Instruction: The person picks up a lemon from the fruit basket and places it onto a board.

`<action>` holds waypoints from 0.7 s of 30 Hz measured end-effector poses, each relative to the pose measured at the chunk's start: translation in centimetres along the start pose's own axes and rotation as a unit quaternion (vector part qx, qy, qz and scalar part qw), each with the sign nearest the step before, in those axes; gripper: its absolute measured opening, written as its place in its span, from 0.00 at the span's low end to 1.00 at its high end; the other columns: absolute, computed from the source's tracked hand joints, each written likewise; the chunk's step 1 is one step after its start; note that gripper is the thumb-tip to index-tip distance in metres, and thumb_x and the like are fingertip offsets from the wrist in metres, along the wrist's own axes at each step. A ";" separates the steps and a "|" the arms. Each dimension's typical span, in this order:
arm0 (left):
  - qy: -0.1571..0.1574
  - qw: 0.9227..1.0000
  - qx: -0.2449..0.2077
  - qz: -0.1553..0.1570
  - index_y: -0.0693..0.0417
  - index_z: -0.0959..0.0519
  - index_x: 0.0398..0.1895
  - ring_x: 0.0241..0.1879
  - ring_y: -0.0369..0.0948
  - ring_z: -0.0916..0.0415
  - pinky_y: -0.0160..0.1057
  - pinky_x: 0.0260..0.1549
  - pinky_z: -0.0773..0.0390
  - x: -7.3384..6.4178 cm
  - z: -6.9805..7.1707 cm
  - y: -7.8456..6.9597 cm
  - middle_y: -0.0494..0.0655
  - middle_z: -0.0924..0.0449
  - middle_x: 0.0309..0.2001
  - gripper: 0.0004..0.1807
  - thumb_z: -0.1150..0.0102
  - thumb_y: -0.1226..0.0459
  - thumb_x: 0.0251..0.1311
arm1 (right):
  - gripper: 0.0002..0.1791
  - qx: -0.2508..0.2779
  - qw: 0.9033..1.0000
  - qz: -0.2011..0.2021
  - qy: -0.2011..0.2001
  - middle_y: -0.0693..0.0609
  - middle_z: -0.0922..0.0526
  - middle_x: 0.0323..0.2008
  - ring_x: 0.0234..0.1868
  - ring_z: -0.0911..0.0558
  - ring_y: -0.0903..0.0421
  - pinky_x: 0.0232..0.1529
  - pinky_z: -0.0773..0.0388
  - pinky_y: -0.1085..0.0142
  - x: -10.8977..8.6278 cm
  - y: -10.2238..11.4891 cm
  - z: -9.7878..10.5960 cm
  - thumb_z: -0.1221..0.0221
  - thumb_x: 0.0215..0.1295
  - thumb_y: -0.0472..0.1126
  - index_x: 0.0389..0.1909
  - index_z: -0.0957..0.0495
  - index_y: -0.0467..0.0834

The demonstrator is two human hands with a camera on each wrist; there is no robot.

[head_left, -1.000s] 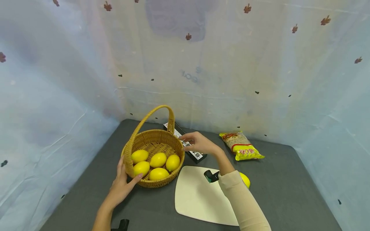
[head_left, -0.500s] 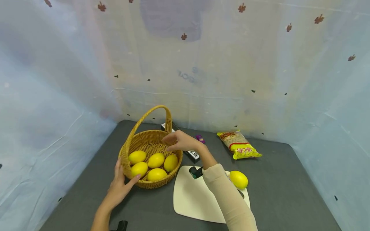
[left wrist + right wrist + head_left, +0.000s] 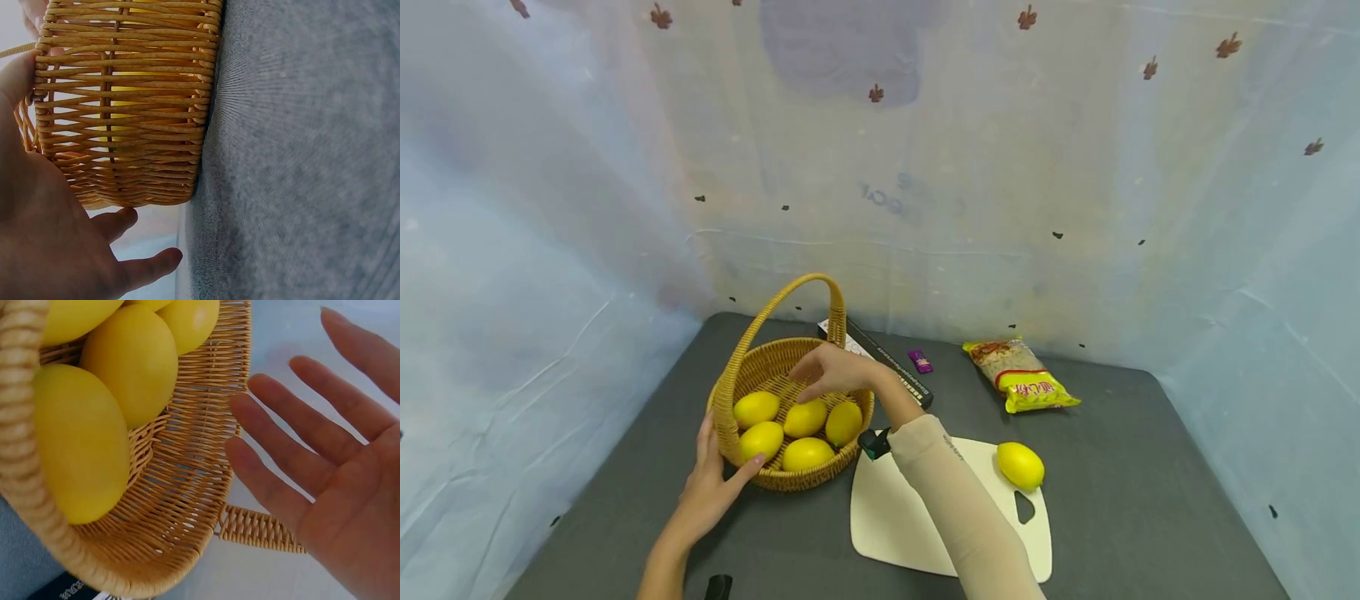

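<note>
While the left hand (image 3: 706,483) is holding the wicker basket (image 3: 793,480), its thumb is lying over the near rim and its fingers are bracing the outer wall. From above, most of those fingers are hiding; the left wrist view is showing two of them spreading apart beside the weave, yellow glinting through the gaps, and the base standing on the grey table (image 3: 1135,483).

Over the basket's interior, the right hand (image 3: 835,369) is hovering. The head view is overlapping its fingertips with one of the five yellow lemons (image 3: 806,418) inside, but the right wrist view is showing the fingers spreading loosely, holding nothing and staying apart from the fruit.

Only the head view is taking in the white cutting board (image 3: 891,517), which a cream sleeve (image 3: 955,500) is partly covering, and the single lemon (image 3: 1021,465) resting at its far right corner. Farther back, a black box (image 3: 883,354), a purple packet (image 3: 920,361) and a yellow-ended bag (image 3: 1022,377) are lying near the wall.
</note>
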State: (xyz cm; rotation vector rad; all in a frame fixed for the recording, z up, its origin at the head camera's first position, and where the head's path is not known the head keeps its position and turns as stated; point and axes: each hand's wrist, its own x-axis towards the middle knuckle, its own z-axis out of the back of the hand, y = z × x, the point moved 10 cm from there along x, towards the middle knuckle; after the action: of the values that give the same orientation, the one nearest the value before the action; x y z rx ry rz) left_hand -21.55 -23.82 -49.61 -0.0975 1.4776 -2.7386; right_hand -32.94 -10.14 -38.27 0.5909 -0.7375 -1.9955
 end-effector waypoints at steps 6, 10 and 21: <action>-0.001 1.000 -0.007 -0.003 0.33 0.72 0.80 0.72 0.73 0.59 0.80 0.50 0.46 0.0 -0.2 0.0 0.41 0.87 0.77 0.51 0.45 0.46 0.71 | 0.22 0.017 0.998 -0.032 0.041 0.43 0.20 0.59 0.54 0.18 0.54 0.51 0.22 0.68 1.0 -0.7 -1.1 0.34 0.66 0.38 0.60 0.21 0.40; -0.001 1.000 -0.007 -0.002 0.33 0.73 0.80 0.72 0.72 0.59 0.80 0.51 0.46 0.0 -0.3 0.0 0.41 0.87 0.77 0.51 0.45 0.47 0.71 | 0.21 0.009 0.998 -0.044 0.053 0.44 0.20 0.59 0.56 0.20 0.56 0.53 0.23 0.68 1.6 -1.4 -1.5 0.34 0.66 0.39 0.59 0.20 0.42; -0.007 1.000 0.002 -0.002 0.34 0.72 0.80 0.71 0.71 0.54 0.78 0.50 0.41 -0.3 0.1 -0.2 0.43 0.85 0.78 0.51 0.45 0.46 0.70 | 0.25 0.019 0.995 -0.056 0.079 0.42 0.22 0.61 0.60 0.22 0.52 0.57 0.25 0.65 2.8 -2.7 -3.0 0.35 0.67 0.37 0.65 0.25 0.38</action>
State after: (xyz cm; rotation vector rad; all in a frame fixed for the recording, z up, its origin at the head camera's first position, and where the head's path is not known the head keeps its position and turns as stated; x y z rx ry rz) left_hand -21.22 -23.78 -49.39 -0.1197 1.4688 -2.7384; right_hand -33.85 -12.22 -42.61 0.8177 -0.6589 -2.0126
